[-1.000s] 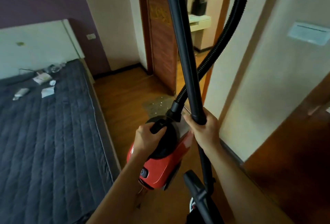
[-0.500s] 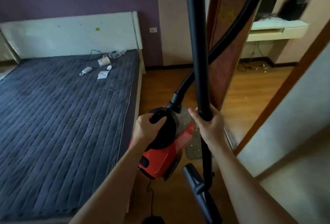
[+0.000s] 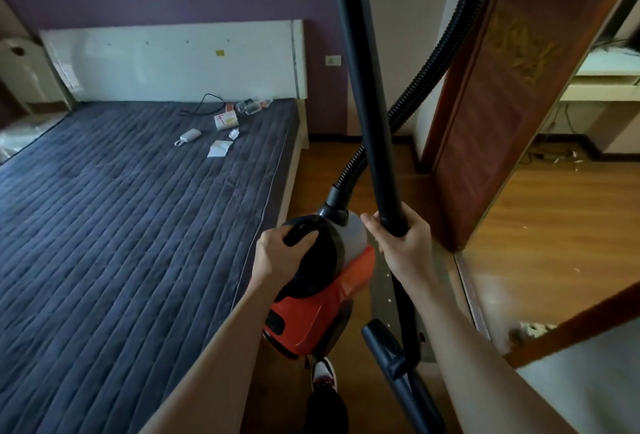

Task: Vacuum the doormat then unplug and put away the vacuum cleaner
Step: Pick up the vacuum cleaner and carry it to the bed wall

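Note:
A red and black vacuum cleaner [image 3: 322, 309] hangs above the wooden floor between the bed and the door. My left hand [image 3: 282, 255] grips its black top handle. My right hand [image 3: 403, 246] is curled round the black wand [image 3: 367, 94], which stands nearly upright and runs out of the top of the frame. The ribbed hose [image 3: 426, 77] arcs from the cleaner's front up to the right. The floor nozzle [image 3: 391, 354] hangs low by my right forearm. A grey doormat [image 3: 381, 298] lies on the floor, mostly hidden behind the cleaner and wand.
A bed with a dark quilted cover [image 3: 121, 225] fills the left, with small items [image 3: 225, 122] near its white headboard. An open wooden door [image 3: 502, 94] stands at the right, its threshold strip [image 3: 471, 291] below. A wall socket [image 3: 333, 60] sits beside the headboard. My shoe [image 3: 323, 373] is underneath.
My view has swung left, bringing more of the bed into sight and shifting the door to the right. Both hands keep the same hold on the handle and wand.

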Available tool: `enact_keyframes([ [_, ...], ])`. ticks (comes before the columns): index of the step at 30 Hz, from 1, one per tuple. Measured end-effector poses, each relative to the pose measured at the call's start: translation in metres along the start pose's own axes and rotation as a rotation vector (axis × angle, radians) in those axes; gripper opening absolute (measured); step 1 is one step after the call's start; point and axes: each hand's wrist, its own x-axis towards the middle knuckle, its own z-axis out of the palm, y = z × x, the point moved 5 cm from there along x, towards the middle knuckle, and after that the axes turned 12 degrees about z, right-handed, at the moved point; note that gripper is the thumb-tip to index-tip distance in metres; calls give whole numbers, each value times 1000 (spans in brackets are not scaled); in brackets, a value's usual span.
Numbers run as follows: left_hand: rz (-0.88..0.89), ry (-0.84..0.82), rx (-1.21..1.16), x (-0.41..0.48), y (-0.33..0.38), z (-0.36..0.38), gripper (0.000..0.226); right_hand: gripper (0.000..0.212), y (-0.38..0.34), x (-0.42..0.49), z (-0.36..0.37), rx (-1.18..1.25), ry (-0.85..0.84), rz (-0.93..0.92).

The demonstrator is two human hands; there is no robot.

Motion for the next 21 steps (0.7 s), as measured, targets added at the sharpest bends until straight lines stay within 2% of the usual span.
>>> enact_keyframes([
  [4,47,-45,-3,83,-17,18,15,27,14,91,28,-30,53,-30],
  [12,69,-73,9,233,-35,37,23,22,24,240,72,-50,19,-13],
  [21,54,-13,-28,362,-44,59,25,24,35,376,84,-54,26,-11],
])
